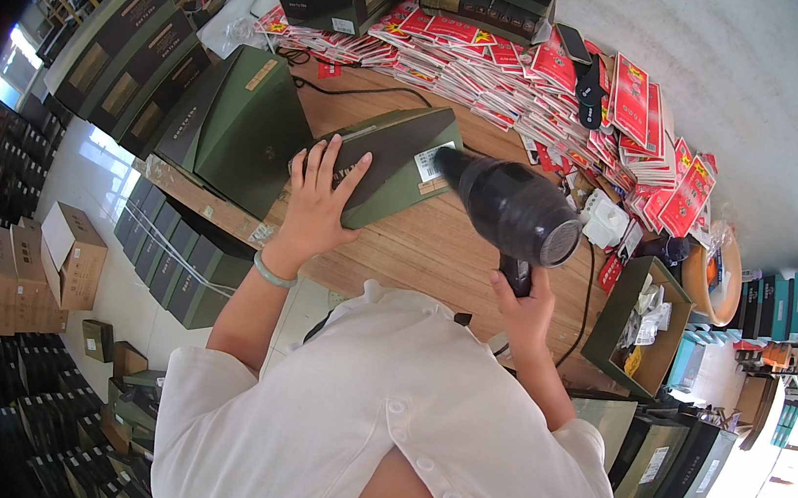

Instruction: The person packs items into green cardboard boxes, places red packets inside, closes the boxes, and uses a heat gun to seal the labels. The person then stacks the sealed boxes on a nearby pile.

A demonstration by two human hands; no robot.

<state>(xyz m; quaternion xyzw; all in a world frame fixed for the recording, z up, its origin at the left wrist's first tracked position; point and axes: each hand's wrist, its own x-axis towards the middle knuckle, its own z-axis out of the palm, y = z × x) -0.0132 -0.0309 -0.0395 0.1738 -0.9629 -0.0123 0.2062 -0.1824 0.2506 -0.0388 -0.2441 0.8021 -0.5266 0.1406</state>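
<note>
Resting spread open, left hand (318, 208) on a green box (396, 145) at twelve o'clock, white barcode label (427, 163) at the box's three o'clock, pale lettering (343, 173) partly under the fingers (328, 162), right hand (528, 313) gripping a black dryer (522, 209), nozzle (450, 164) toward ten o'clock, beside the label.

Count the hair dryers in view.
1: the black hair dryer, in the right hand, nozzle toward the white label on the box under the left hand. Others could be hidden.
</note>
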